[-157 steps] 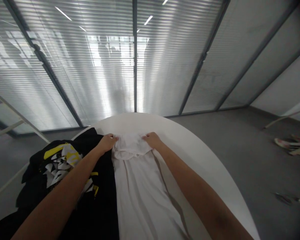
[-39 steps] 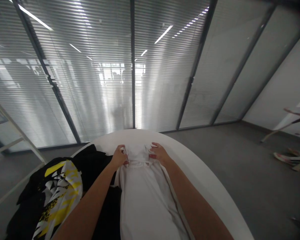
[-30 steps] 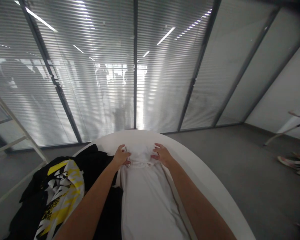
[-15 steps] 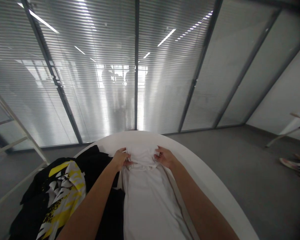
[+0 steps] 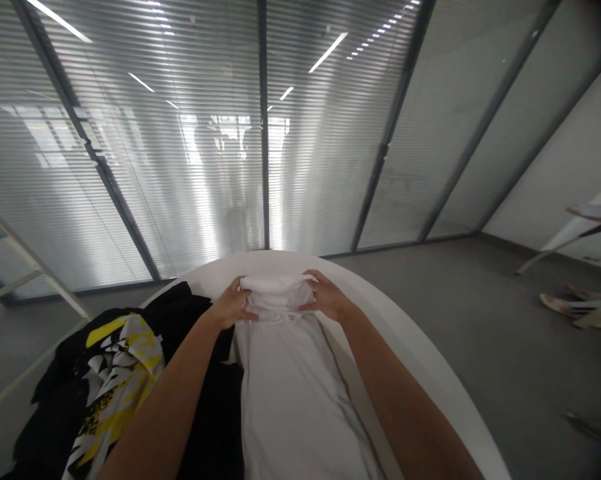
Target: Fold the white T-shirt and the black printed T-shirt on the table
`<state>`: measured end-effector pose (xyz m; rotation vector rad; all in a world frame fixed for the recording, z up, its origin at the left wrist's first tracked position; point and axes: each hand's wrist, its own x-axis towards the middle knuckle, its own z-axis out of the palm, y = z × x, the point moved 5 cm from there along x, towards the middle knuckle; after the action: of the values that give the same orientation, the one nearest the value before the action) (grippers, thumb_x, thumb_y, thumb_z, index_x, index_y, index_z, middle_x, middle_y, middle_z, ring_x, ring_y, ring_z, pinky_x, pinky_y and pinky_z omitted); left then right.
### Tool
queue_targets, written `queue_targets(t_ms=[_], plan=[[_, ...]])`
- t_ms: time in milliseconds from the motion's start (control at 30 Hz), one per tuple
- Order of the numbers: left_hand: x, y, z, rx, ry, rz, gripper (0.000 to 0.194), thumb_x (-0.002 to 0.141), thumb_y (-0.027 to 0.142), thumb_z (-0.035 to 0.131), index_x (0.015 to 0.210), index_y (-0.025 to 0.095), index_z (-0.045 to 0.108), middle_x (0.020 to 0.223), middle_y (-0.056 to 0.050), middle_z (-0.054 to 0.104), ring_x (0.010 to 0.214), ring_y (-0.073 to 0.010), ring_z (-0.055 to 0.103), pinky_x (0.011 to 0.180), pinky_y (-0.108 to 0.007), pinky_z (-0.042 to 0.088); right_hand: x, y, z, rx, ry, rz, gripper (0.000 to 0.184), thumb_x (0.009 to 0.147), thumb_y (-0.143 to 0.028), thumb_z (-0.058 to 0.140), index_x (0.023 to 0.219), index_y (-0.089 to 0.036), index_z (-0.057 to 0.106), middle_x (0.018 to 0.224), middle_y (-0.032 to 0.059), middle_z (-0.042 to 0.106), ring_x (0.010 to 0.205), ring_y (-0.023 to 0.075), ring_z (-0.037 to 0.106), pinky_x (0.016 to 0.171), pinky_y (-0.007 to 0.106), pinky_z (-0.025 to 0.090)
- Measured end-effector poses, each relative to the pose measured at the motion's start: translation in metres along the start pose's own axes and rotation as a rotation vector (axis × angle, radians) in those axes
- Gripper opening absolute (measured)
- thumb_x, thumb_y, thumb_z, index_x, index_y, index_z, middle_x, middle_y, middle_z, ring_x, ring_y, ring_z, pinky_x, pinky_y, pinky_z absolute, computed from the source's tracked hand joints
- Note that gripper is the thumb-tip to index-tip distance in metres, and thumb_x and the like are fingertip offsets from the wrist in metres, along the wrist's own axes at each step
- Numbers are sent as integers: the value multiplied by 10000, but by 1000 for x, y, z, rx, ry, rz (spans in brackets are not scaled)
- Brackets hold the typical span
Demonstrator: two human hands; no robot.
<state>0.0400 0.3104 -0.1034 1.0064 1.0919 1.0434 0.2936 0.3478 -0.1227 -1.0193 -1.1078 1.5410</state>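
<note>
A white garment (image 5: 290,393) lies lengthwise on the round white table (image 5: 420,353), its far end folded over toward me. My left hand (image 5: 234,305) grips the left side of that folded end, fingers behind the cloth and thumb in front. At the right side, my right hand (image 5: 327,297) pinches the fold in the same way. Between the hands the fabric is bunched and slightly raised. The garment's exact kind cannot be made out.
Black clothing (image 5: 180,320) and a black garment with a yellow and white print (image 5: 125,373) lie to the left. A pale metal rack (image 5: 35,267) stands at far left. Glass panels with blinds (image 5: 315,167) rise behind the table. Chair legs (image 5: 550,255) and shoes (image 5: 575,307) are at right.
Both hands have closed more firmly on the far end of the white garment and lifted it into a thicker fold. The view has shifted slightly.
</note>
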Motion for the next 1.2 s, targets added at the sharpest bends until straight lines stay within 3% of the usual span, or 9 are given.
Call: queue_targets(t_ms=[100,233,467,600,767,900,1000,1100,1200], plan=[[-7,12,3,64,-46,64,501,796,421,716,1212,269,481,1255,-100,518,1022,-257,591,681,-465,623,-6,-5,4,44,-83,-3,465,737,-496,736,1122,-325,540,936,-16,589,761,155,598,703,453,605],[-8,20,-4,185,6,137,529,803,451,698,1254,266,492,1272,-112,492,1070,-269,537,665,-392,627,-8,-12,9,56,-95,-88,421,759,-488,709,1101,-323,527,980,-13,564,835,172,602,703,446,615],[-11,23,-15,152,-91,113,562,727,304,770,1228,220,529,1295,-123,519,1062,-273,582,697,-474,628,-12,-18,10,11,-7,-82,350,747,-350,700,1084,-276,635,1031,18,572,869,174,587,741,422,606],[-18,32,-12,236,-138,67,587,641,219,803,1189,140,607,1142,-126,622,966,-257,629,719,-432,621,-24,-18,7,75,-15,-75,443,698,-250,716,1137,-291,662,984,5,589,847,157,588,805,412,576],[-32,37,-11,427,-131,56,449,620,198,768,1053,142,663,925,-65,656,874,-230,639,678,-367,606,-43,-10,3,-5,-50,-142,350,732,-324,733,1077,-271,696,917,3,607,853,151,586,785,304,533],[-51,27,-14,465,-144,118,381,651,180,712,1027,174,659,869,-22,650,824,-188,634,729,-326,573,-69,-6,4,-98,-84,-209,275,693,-329,764,943,-233,699,798,-10,618,745,135,565,719,248,486],[-72,15,-13,572,-133,224,348,640,141,694,985,183,668,874,-7,658,806,-168,623,755,-282,532,-89,0,4,-69,-105,-161,267,626,-318,785,847,-219,674,768,-1,652,700,154,574,692,267,477],[-95,-2,-5,738,-204,299,286,680,128,640,956,188,687,906,-17,671,833,-175,621,793,-277,499,-102,7,3,-34,-115,-103,232,599,-317,753,780,-214,653,811,28,695,764,199,619,740,307,481],[-110,-16,-3,848,-237,340,350,676,89,583,981,205,707,1002,-44,675,937,-203,620,905,-324,473,-107,11,5,-115,-216,-101,160,587,-299,712,701,-198,661,832,56,714,846,232,634,810,328,469]])
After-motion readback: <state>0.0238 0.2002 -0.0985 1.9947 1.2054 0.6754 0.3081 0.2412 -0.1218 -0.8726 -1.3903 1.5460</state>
